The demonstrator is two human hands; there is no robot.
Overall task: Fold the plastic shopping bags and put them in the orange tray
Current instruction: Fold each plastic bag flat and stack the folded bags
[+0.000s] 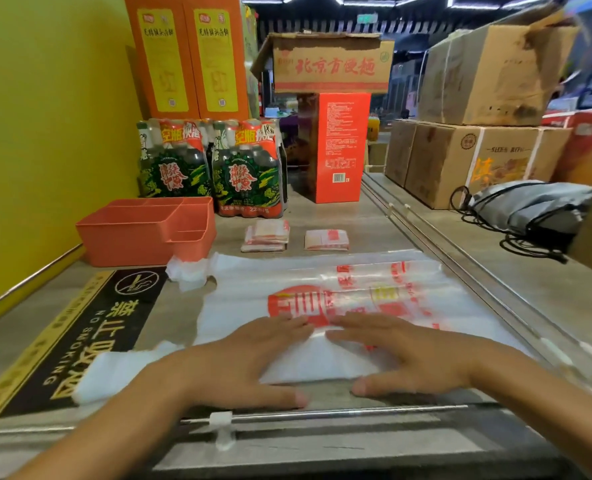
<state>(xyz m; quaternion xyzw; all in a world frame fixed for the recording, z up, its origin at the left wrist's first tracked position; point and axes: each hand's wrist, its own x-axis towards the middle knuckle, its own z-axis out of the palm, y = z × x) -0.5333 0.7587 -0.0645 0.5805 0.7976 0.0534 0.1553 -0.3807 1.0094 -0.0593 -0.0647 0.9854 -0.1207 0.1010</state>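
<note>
A clear plastic shopping bag (356,289) with red print lies flat across the counter, its handles pointing left. My left hand (239,358) and my right hand (402,355) both press flat on the bag's near part, fingers straight and fingertips almost meeting. Two small folded bag bundles lie beyond it: one (266,235) in the middle and one (326,240) to its right. The orange tray (124,237), with compartments, stands at the back left near the yellow wall; nothing shows inside it.
Two green bottle packs (211,168) and a tall red box (339,147) stand behind the bundles. Cardboard cartons (478,157) and a grey drawstring bag (537,213) fill the right side. A black no-smoking sticker (79,334) lies at left. A metal rail (322,414) edges the counter front.
</note>
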